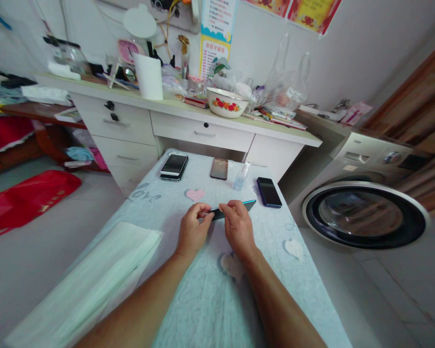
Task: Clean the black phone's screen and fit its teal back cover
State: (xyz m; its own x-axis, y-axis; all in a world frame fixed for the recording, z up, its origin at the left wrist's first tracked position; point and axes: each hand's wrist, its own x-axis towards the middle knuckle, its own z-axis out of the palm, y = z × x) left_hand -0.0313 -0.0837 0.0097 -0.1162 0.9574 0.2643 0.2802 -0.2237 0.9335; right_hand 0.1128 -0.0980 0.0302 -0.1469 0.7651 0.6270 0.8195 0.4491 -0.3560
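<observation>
A dark phone [249,205] with a bluish edge is held tilted above the cloth-covered table [199,299]. My left hand [193,230] pinches its left end between thumb and fingers. Closed around its middle is my right hand [238,229], and the phone's right end sticks out beyond it. Farther back lie a stack of phones [174,166] at the left and a phone case [219,168] in the middle. A clear spray bottle [239,179] stands right of the case. Another dark phone [269,192] lies near the table's right edge.
A folded pale cloth [94,270] lies along the left side. Behind the table stands a white desk [123,123] bearing a flowered bowl [226,103] and a paper roll [148,77]. At the right is a washing machine [366,166]; a red bag [32,198] lies on the floor at left.
</observation>
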